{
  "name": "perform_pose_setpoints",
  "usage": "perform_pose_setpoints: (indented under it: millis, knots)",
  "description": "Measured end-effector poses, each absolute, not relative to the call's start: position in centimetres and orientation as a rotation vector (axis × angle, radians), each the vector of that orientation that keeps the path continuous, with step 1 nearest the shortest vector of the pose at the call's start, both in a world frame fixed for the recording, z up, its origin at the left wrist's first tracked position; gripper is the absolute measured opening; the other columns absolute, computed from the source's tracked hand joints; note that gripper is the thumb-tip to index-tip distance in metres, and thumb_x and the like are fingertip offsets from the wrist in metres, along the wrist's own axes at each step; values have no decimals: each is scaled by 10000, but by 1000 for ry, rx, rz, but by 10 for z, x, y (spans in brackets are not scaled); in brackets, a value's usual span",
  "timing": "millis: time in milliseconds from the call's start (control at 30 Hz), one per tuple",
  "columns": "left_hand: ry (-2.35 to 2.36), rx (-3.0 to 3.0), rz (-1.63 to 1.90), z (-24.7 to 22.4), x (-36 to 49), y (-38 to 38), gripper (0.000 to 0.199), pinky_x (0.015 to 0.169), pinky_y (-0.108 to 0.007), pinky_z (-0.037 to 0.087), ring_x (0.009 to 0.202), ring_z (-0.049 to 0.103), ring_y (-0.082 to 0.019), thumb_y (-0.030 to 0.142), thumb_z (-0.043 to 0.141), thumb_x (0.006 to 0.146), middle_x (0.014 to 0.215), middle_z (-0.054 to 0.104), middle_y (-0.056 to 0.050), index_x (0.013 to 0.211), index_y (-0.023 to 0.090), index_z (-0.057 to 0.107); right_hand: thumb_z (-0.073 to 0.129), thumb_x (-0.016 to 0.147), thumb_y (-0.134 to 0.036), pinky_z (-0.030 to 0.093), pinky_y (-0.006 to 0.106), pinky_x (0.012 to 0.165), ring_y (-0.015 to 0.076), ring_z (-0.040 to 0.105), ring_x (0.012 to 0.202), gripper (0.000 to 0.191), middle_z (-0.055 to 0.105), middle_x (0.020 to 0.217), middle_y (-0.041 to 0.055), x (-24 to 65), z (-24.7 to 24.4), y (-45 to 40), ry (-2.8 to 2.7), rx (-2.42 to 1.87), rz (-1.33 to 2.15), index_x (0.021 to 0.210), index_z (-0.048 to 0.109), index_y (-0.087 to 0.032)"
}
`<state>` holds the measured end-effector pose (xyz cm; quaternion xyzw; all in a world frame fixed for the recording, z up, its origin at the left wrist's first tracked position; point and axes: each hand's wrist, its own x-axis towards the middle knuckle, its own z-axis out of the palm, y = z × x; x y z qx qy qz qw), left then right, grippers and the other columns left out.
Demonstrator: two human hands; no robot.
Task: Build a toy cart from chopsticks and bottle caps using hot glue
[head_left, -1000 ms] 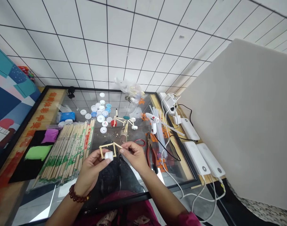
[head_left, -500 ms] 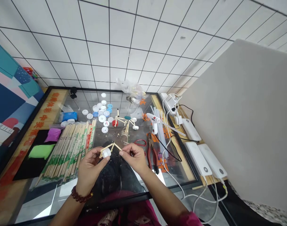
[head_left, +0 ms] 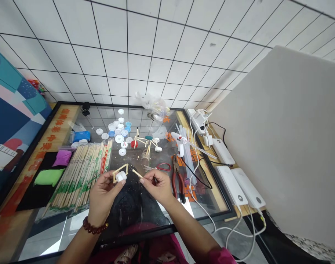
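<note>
Holding the wooden frame [head_left: 123, 168], left fingers [head_left: 118, 187] are clamped; right fingers [head_left: 145, 180] pinch one stick [head_left: 137, 173], just beside.

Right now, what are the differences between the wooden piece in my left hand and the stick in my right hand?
The frame in your left hand is angular, made of joined sticks; the stick in your right hand is single and straight. The frame has a white round part at it, while the stick has none. Both are pale and thin.
</note>
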<state>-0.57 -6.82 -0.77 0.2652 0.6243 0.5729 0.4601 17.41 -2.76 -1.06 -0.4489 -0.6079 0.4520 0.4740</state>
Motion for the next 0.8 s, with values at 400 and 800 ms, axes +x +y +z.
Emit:
perform_pose_setpoints:
  millis: [400,800]
  knots:
    - [1488,606,1470,-3,-11,-72,396,950,-357,545,975,673,-213,306,856,652,1000,734,-30,992,202,682,599,928,-311,422,263,694,160,601,717,234,636,713,20,225,-24,6,-1894,-1531,549,765,722,-195]
    - [1366,482,1480,0,-4,-71,420,824,-214,531,869,657,-132,252,924,543,899,747,-1,919,197,745,646,902,-383,357,303,727,201,643,803,184,716,815,31,227,-16,3,-2147,-1906,294,842,728,-229]
